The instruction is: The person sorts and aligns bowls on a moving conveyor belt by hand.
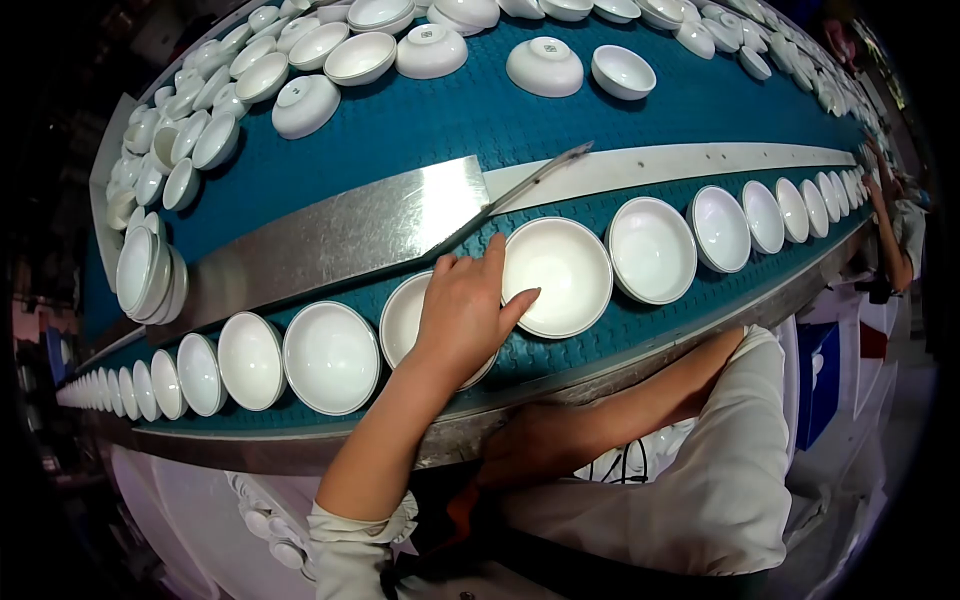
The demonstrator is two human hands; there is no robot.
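My left hand (462,312) is over the near strip of the belt, palm down. Its index finger and thumb are spread apart at the left rim of a white bowl (560,275), with the thumb tip over the bowl's inside. The other fingers bend above a second white bowl (403,318), which the hand partly covers. No bowl is lifted. Low by my lap, under the belt's metal edge, is my right hand (525,440); its fingers are lost in shadow.
Upright bowls (332,357) line the near strip in a row. Behind it runs a metal divider (340,235) with a thin bar (540,178). Many bowls (360,58), some upside down, crowd the far belt. Stacked bowls (150,275) stand left. Another person's arm (885,230) is at far right.
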